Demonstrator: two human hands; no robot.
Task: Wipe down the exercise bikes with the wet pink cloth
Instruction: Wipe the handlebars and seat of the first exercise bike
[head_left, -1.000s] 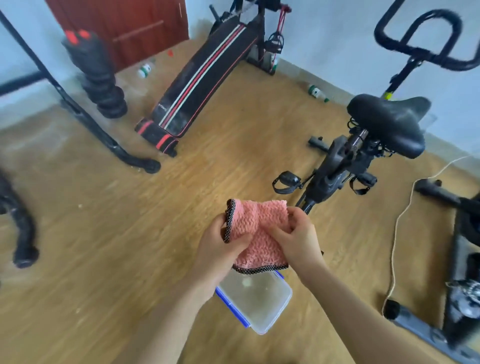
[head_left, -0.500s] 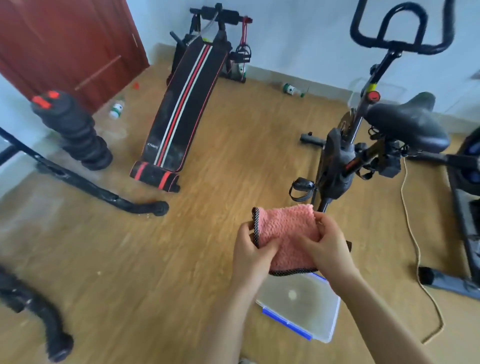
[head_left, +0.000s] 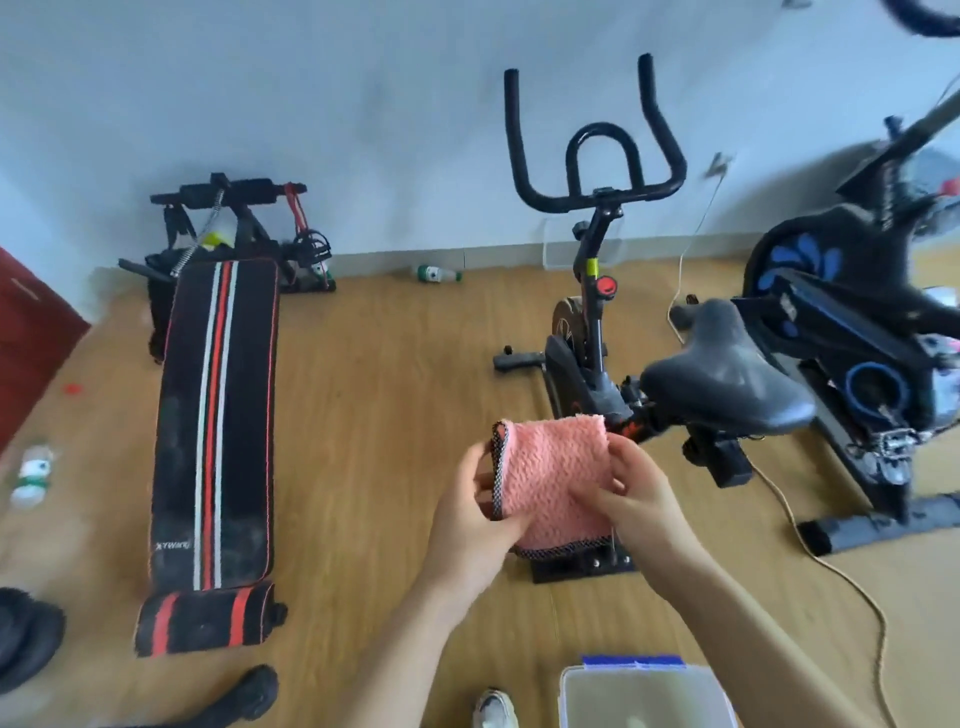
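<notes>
The folded pink cloth (head_left: 553, 478), edged in black dotted trim, is held up in front of me by both hands. My left hand (head_left: 475, 514) grips its left edge and my right hand (head_left: 636, 493) pinches its right side. Just beyond the cloth stands a black exercise bike (head_left: 597, 322) with curved handlebars and a black saddle (head_left: 727, 384). A second black and blue exercise bike (head_left: 852, 332) stands to its right.
A black sit-up bench (head_left: 213, 431) with red and white stripes lies on the wooden floor at left. A clear plastic tub (head_left: 644, 696) with a blue lid clip sits near my feet. A cord (head_left: 831, 566) runs across the floor at right. Bottles lie by the wall and far left.
The view has swung up and right, so both bikes now face me and the tub has dropped to the bottom edge. Both hands still hold the cloth the same way.
</notes>
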